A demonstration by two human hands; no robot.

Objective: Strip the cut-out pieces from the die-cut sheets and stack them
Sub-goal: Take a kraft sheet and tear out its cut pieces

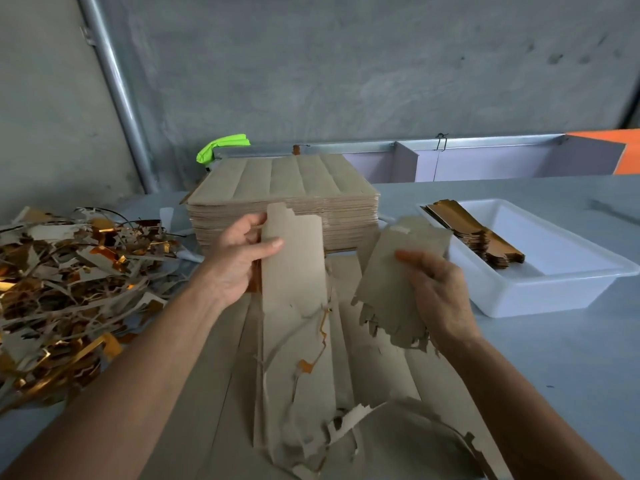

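- Left hand (239, 258) pinches a long grey-brown cardboard cut-out strip (292, 268), thumb on its face, held upright above the torn grey die-cut sheet (311, 393) lying on the pale blue table (554, 358).
- Right hand (436, 292) grips a second jagged-edged grey cardboard piece (391, 278), tilted.
- Behind: tall stack of uncut brown sheets (287, 202).
- White plastic tray (554, 292) at right holds stacked gold-faced pieces (485, 233).
- Scrap heap of gold and grey offcuts (69, 282) left.
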